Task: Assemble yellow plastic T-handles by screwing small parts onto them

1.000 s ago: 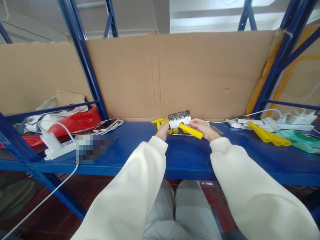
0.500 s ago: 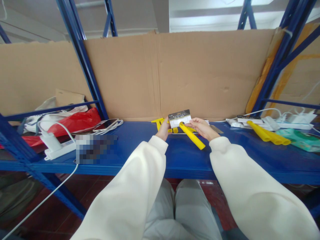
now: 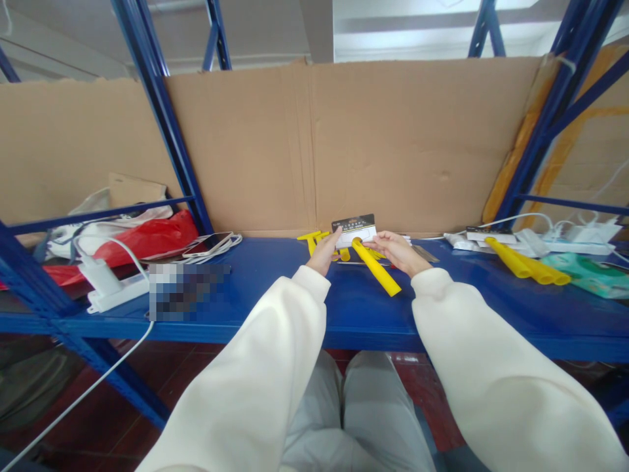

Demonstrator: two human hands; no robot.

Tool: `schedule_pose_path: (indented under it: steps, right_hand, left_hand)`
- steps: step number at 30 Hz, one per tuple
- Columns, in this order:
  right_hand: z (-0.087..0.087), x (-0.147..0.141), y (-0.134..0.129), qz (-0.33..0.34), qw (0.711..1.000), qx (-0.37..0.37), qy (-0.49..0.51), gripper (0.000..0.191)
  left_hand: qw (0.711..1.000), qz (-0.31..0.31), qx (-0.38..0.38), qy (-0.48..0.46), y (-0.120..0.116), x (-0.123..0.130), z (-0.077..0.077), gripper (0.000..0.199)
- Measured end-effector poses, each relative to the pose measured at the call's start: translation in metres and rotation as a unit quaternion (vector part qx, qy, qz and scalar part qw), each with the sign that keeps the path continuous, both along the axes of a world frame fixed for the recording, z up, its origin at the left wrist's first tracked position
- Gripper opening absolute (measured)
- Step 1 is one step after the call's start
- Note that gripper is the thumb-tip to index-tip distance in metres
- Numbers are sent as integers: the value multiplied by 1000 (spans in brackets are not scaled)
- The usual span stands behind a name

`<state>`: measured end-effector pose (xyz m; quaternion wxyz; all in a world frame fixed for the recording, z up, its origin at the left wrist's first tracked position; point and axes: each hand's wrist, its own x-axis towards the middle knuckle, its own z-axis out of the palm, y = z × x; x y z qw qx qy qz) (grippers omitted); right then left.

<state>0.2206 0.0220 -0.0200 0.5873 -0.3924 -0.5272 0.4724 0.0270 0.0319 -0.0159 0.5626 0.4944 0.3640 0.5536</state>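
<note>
A printed black-and-white card (image 3: 354, 229) is held up above the shelf, its face toward me. My left hand (image 3: 325, 252) pinches its left edge with the thumb on the front. At its lower right corner the fingers of my right hand (image 3: 396, 251) are closed on it. A long yellow tube (image 3: 381, 270) slants down and right from the card's lower edge; whether it is joined to the card I cannot tell. Behind my left hand lie T-shaped yellow pieces (image 3: 312, 240), with more yellow parts (image 3: 344, 254) below the card, partly hidden.
Several yellow tubes (image 3: 528, 263) lie at right by a green packet (image 3: 587, 274) and a white power strip (image 3: 584, 244). At left are another power strip (image 3: 118, 293), a phone (image 3: 209, 244) with coiled cable and a red bag (image 3: 152, 242). Cardboard (image 3: 393, 144) walls the back.
My left hand has shifted slightly, its thumb now higher on the card's front. The card tilts a little differently, and the yellow tube's lower end has moved slightly left.
</note>
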Motion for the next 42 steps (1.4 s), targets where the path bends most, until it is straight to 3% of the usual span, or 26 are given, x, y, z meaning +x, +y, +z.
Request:
schedule_pose_path:
  steps: [6, 18, 26, 35, 38, 42]
  right_hand:
    - [-1, 1, 3, -2, 1000, -6, 2, 24]
    - [-2, 1, 5, -23, 1000, -3, 3, 22]
    - [-2, 0, 4, -45, 999, -9, 9, 22]
    - [-7, 1, 11, -17, 1000, 10, -8, 19]
    - [-7, 0, 9, 2, 999, 12, -32, 27]
    - [-12, -3, 10, -20, 996, 38, -73, 39]
  left_hand:
    - [998, 29, 1, 46, 4, -3, -3, 19]
    - [998, 47, -23, 42, 2, -1, -3, 21]
    - [999, 21, -45, 19, -5, 0, 0, 14]
    - [998, 33, -49, -24, -5, 2, 2, 12]
    - [997, 50, -48, -40, -2, 1, 1, 14]
    - [992, 88, -56, -65, 1, -1, -1, 19]
